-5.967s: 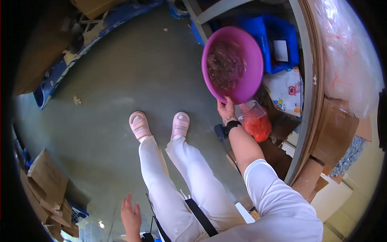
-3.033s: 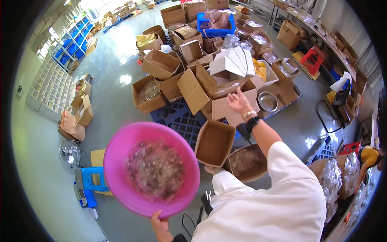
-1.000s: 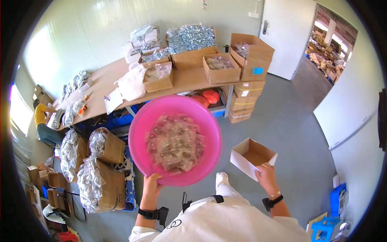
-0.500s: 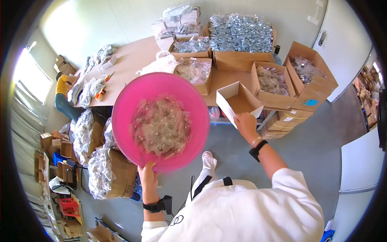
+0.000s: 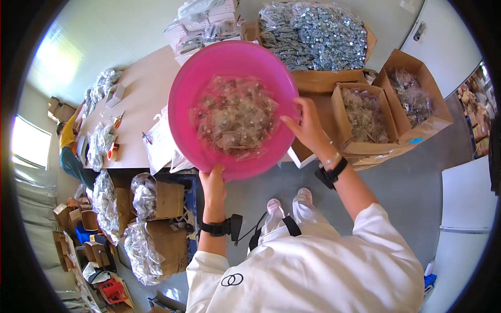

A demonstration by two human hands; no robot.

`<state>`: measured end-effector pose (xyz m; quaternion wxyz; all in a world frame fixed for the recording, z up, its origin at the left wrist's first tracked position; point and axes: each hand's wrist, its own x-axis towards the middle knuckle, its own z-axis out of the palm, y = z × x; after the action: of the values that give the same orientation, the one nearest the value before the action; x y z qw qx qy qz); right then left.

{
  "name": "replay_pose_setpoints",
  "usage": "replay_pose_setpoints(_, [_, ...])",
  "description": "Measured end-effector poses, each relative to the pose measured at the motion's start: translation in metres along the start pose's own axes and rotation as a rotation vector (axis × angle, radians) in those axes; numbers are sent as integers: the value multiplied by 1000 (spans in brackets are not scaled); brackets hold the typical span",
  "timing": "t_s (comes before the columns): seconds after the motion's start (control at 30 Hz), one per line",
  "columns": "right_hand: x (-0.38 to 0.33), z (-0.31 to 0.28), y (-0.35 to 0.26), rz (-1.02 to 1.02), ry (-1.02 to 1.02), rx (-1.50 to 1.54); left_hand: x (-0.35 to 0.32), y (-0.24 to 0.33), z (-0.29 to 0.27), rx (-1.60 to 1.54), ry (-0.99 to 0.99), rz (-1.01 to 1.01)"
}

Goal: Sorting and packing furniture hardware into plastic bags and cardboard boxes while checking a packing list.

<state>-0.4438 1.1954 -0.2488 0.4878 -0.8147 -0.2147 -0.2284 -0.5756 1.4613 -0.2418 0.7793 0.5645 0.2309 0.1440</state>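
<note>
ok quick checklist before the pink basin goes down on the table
1. Left hand grips the near rim of the pink basin: ok.
2. Right hand steadies the right rim: ok.
3. Basin level, plastic packets staying inside: ok.
4. Bare spot on the table to the left: ok.
5. Small box at the right hand, whether it is gripped or just behind: cannot tell.
6. Open cartons to the right clear of the basin: ok.
</note>
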Motion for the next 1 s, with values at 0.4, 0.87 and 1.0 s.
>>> replay_pose_setpoints(0.4, [90,46,71,108,-888,-419,40,-46,78,-10,-29,-133])
replay_pose_setpoints(0.87, [39,57,105,-13,-646,-418,52,-48,108,-7,32,-76])
replay_pose_setpoints(1.0, [38,42,109,-9,-473,-312,55,-41,121,102,57,-98])
